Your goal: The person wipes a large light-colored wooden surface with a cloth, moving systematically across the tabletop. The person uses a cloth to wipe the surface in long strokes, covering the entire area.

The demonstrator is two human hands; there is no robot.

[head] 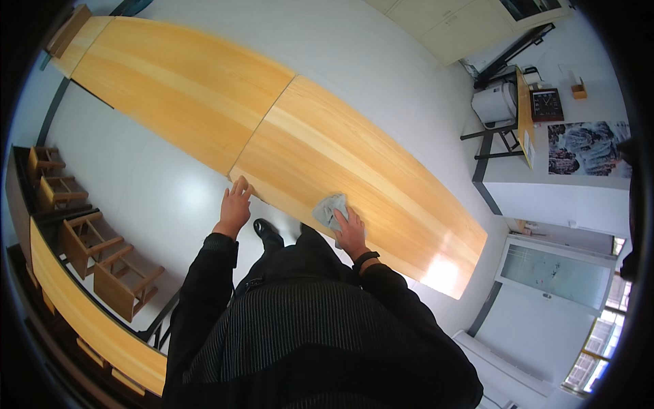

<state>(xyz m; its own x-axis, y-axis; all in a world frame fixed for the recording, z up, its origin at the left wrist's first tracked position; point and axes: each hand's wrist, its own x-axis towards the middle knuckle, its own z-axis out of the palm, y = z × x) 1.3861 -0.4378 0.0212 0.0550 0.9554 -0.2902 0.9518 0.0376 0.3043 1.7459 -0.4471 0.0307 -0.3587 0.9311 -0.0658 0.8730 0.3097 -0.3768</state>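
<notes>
My right hand [351,231] presses a grey cloth [327,208] onto the near edge of a long wood-topped table [327,138]. The crumpled cloth bunches out past my fingertips, and part of it shows under my palm. A dark band circles my right wrist. To the left, my left hand [236,207] has its fingertips at the table's near edge, close to the seam between two tabletop sections. Nothing is visible in that hand, and its fingers are slightly apart.
Wooden stools [122,281] stand on the left beside a second wood-topped table [92,307]. A brown box-like object [69,30] sits at the table's far left end. On the right are a small folding table [523,112], a white appliance [494,105] and a door [536,312].
</notes>
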